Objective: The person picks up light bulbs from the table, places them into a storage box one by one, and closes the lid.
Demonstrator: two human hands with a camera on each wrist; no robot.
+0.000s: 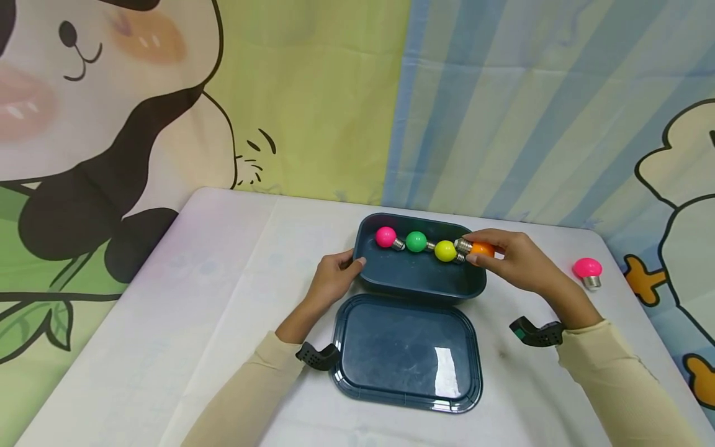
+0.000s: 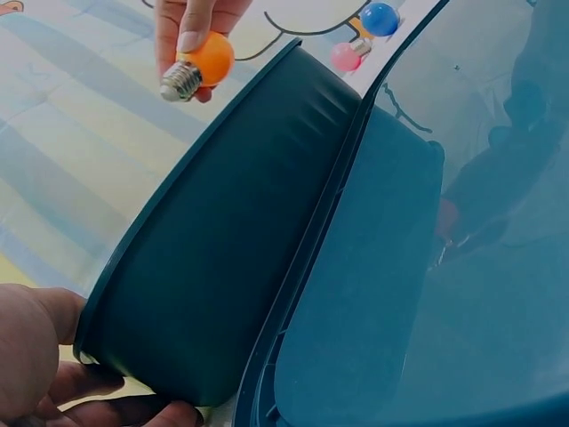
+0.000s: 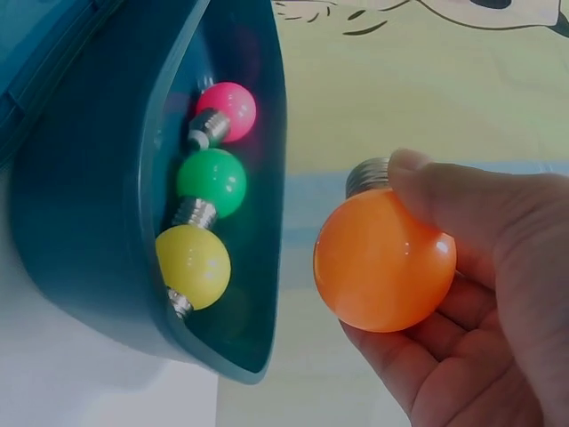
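An orange light bulb (image 3: 384,262) with a silver screw base is pinched between the thumb and fingers of my right hand (image 1: 516,257). In the head view it hangs over the right end of a dark teal plastic box (image 1: 413,273). A pink bulb (image 1: 385,236), a green bulb (image 1: 416,241) and a yellow bulb (image 1: 445,251) lie in a row inside that box. My left hand (image 1: 334,277) grips the box's left end, with the thumb at the rim and fingers curled underneath, as the left wrist view shows (image 2: 40,356).
The matching lid (image 1: 408,354) lies on the white table in front of the box. Off to the right stands another pink bulb (image 1: 588,268). A blue bulb (image 2: 380,19) shows near it in the left wrist view. A printed cloth (image 1: 313,99) hangs behind the table.
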